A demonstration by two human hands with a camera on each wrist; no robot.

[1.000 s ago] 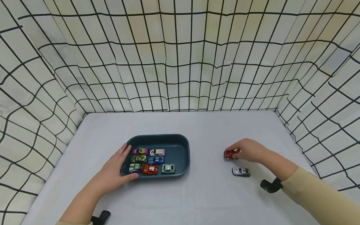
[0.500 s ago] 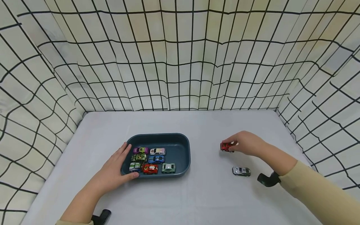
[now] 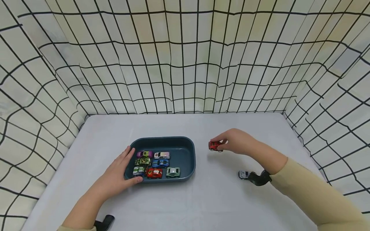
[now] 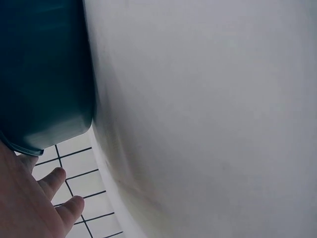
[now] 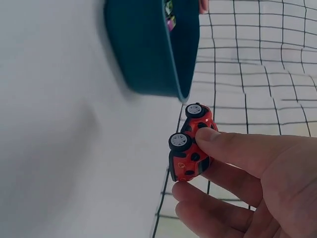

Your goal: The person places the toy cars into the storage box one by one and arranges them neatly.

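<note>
Between thumb and fingers my right hand (image 3: 238,141) pinches a red toy car (image 3: 213,146), lifted over the table just right of the blue tray (image 3: 186,160). In the right wrist view, the car's black wheels and dark spots show. My left hand (image 3: 117,175) rests on the tray's left side with spread fingers, its thumb (image 3: 134,181) on the near rim. Several toy cars stand grouped in the tray's left and middle part, among them a purple car (image 3: 145,155), a blue car (image 3: 160,164), an orange-red car (image 3: 154,173) and a pale green car (image 3: 173,172).
A silver toy car (image 3: 243,174) stands on the white table (image 3: 202,202), partly hidden by the black wrist camera (image 3: 260,178) on the right arm. Black-gridded netting (image 3: 185,77) rises behind the table and along both sides.
My right hand has lifted the red toy car off the table and carried it left and away from me, toward the tray. The left hand and tray stay in place.
</note>
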